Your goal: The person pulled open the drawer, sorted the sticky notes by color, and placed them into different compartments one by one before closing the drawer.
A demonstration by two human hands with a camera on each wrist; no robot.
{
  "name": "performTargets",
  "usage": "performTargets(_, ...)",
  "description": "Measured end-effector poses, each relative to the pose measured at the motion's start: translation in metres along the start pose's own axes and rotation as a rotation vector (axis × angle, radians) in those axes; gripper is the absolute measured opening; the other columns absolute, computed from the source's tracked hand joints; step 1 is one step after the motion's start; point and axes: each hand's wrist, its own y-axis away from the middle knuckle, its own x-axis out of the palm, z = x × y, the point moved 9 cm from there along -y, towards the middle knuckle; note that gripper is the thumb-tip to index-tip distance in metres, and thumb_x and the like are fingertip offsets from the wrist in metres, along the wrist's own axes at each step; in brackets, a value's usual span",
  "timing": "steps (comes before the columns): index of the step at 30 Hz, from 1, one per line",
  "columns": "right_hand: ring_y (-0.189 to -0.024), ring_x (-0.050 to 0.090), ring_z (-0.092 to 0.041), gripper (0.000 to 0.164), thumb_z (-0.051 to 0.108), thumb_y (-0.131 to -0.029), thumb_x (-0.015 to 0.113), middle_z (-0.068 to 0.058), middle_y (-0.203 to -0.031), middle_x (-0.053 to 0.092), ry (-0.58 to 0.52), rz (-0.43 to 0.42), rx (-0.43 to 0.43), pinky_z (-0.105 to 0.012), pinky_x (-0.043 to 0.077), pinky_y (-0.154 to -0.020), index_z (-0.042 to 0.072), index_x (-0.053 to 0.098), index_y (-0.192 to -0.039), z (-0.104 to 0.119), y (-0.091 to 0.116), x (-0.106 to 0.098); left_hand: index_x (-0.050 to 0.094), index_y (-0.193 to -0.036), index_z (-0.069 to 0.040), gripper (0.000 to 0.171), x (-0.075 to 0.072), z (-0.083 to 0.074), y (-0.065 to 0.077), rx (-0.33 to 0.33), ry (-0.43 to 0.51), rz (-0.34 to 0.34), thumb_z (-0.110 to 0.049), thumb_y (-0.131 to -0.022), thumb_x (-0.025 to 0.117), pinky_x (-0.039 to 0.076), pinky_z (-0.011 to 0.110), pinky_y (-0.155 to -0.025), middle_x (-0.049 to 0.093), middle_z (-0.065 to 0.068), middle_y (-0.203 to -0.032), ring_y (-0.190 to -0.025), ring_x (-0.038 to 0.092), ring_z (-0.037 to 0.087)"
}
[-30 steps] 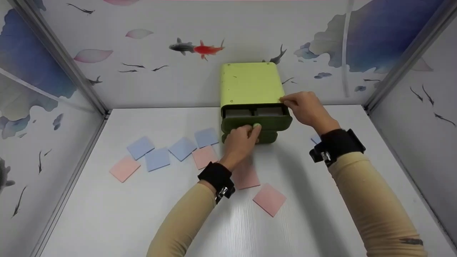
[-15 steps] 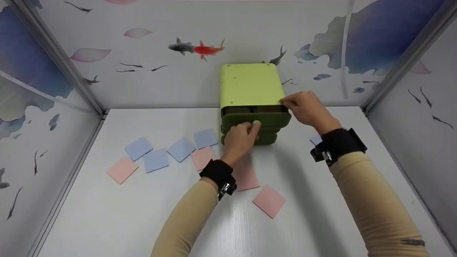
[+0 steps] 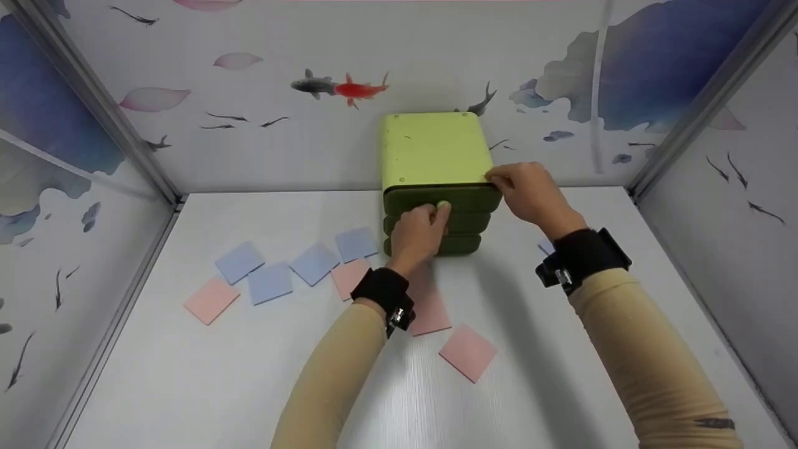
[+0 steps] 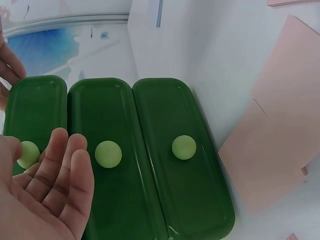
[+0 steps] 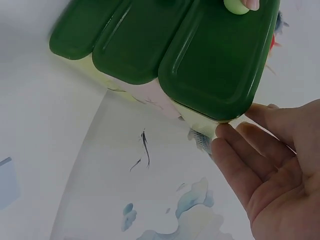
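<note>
A drawer cabinet (image 3: 436, 149) with a lime-green shell stands against the back wall. Its three dark green drawers are stacked and flush at the front, each with a round light-green knob. At the top drawer (image 3: 477, 199), my left hand (image 3: 416, 240) has thumb and fingers around the knob (image 4: 28, 156); its remaining fingers are bent loosely. My right hand (image 3: 530, 190) grips the cabinet's upper right front corner between thumb and fingers. The middle drawer (image 4: 102, 200) and bottom drawer (image 4: 182, 195) show fully in the left wrist view.
Left of the cabinet lie several blue square cards (image 3: 240, 262) and pink ones (image 3: 212, 300) on the white table (image 3: 156, 374). More pink cards (image 3: 469, 353) lie in front. Another blue card (image 3: 546, 246) is partly hidden by the right wrist. Printed walls enclose the table.
The top drawer has slid inward from partly open to closed, with my left hand moving away from me along with it. My right hand has stayed on the cabinet's corner.
</note>
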Motion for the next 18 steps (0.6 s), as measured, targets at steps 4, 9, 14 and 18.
performTargets(4, -0.093, 0.065, -0.027, 0.024, 0.010, -0.101, 0.052, -0.015, -0.108, 0.071, -0.002, -0.014, 0.009, -0.045, 0.052, -0.086, 0.005, 0.071, -0.114, -0.0018, 0.0003, 0.0020, 0.062, -0.081, -0.018, 0.046, 0.0023, 0.0016, -0.0022, -0.019, 0.008, -0.003, -0.052, -0.102, 0.040, 0.040, 0.026, -0.056, 0.066, -0.005, -0.075, -0.061, 0.058, 0.012)
performTargets(9, -0.086, 0.063, -0.025, 0.023, 0.011, -0.101, 0.051, -0.014, -0.103, 0.071, -0.005, -0.028, 0.006, -0.042, 0.052, -0.082, 0.005, 0.070, -0.112, -0.0011, 0.0020, 0.0036, 0.062, -0.086, -0.016, 0.046, 0.0034, 0.0030, -0.0044, -0.052, 0.027, -0.004, -0.052, -0.102, 0.039, 0.042, 0.026, -0.057, 0.066, -0.004, -0.077, -0.062, 0.058, 0.012)
performTargets(14, -0.088, 0.063, -0.024, 0.024, 0.011, -0.101, 0.051, -0.013, -0.106, 0.071, -0.006, -0.024, 0.003, -0.042, 0.051, -0.082, 0.006, 0.070, -0.115, -0.0002, 0.0041, 0.0045, 0.063, -0.088, -0.015, 0.044, 0.0022, 0.0031, -0.0058, -0.064, 0.028, -0.009, -0.050, -0.102, 0.040, 0.042, 0.026, -0.059, 0.067, -0.003, -0.080, -0.066, 0.059, 0.012)
performTargets(18, -0.095, 0.065, -0.026, 0.026, 0.009, -0.101, 0.051, -0.015, -0.113, 0.070, -0.009, -0.019, 0.002, -0.045, 0.052, -0.087, 0.005, 0.068, -0.120, -0.0012, 0.0052, 0.0045, 0.063, -0.088, -0.014, 0.044, 0.0019, 0.0013, -0.0065, -0.056, 0.002, -0.003, -0.050, -0.102, 0.040, 0.041, 0.025, -0.059, 0.068, -0.002, -0.080, -0.066, 0.060, 0.012)
